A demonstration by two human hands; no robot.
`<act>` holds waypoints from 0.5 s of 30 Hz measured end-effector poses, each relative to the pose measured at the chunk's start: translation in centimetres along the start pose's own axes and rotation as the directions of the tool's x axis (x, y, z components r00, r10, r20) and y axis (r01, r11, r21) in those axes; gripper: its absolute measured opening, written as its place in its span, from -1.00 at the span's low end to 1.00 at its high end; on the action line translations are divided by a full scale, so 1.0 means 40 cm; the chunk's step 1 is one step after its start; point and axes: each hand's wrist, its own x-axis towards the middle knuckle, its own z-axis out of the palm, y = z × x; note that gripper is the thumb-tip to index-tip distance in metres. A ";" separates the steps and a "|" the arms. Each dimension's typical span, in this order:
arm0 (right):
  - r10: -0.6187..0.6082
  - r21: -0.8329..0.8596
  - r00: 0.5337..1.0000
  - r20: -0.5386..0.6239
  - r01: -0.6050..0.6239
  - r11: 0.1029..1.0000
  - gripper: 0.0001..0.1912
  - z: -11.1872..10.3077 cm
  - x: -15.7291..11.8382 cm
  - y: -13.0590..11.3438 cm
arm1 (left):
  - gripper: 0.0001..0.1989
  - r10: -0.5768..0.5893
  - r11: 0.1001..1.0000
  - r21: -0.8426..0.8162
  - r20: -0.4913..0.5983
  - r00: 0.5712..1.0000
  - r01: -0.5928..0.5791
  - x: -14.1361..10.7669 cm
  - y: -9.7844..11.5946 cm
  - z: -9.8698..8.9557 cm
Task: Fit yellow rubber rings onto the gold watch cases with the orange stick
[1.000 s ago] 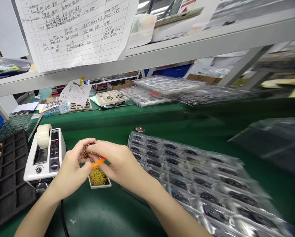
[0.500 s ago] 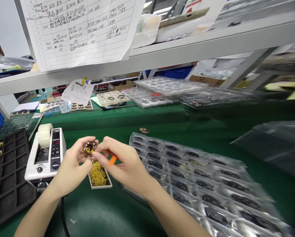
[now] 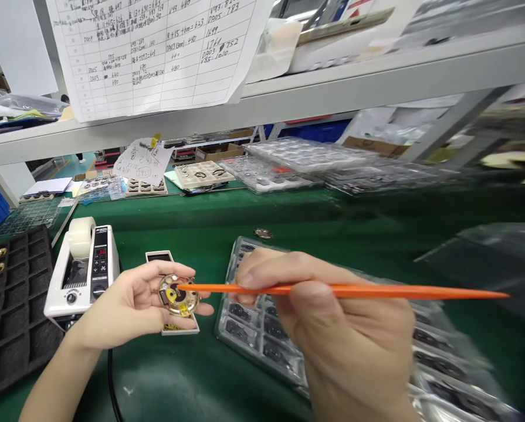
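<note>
My left hand (image 3: 130,299) has its fingers curled round the edge of a round gold-rimmed watch-like case (image 3: 177,295), whose open face shows dark and yellow parts. My right hand (image 3: 328,316) pinches a long, slim orange tool (image 3: 368,291) that tapers to a point at the right. Its other end lies over the face of the case; whether it touches, I cannot tell. Under the left hand, a white-edged box (image 3: 180,332) of small yellow pieces is mostly hidden.
Left stands a white tape dispenser (image 3: 101,234), beside a black compartment tray (image 3: 20,310) with a few gold pieces. Clear plastic trays (image 3: 262,351) of dark parts lie at the right, partly behind my right hand. Another round piece (image 3: 263,233) rests on the green table (image 3: 156,381). A shelf (image 3: 332,88) crosses above.
My right hand has moved right and nearer the camera, and the orange tool now extends across to the case. The left hand has turned, so the face of the case shows more fully.
</note>
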 end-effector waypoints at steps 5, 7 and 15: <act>-0.039 -0.095 0.997 0.074 0.046 0.994 -0.82 0.020 -0.002 -0.004 | -0.58 0.017 1.000 -0.018 0.021 1.000 -0.017 -0.005 0.003 0.012; -0.026 -0.133 0.994 0.102 0.039 0.990 -0.86 0.025 -0.003 -0.006 | -0.58 0.015 0.999 -0.030 0.022 1.000 -0.014 -0.007 0.005 0.015; -0.025 -0.061 0.991 0.133 0.034 0.998 -0.85 0.037 -0.011 -0.006 | -0.56 0.015 0.997 -0.073 0.002 1.000 -0.015 -0.024 0.008 0.020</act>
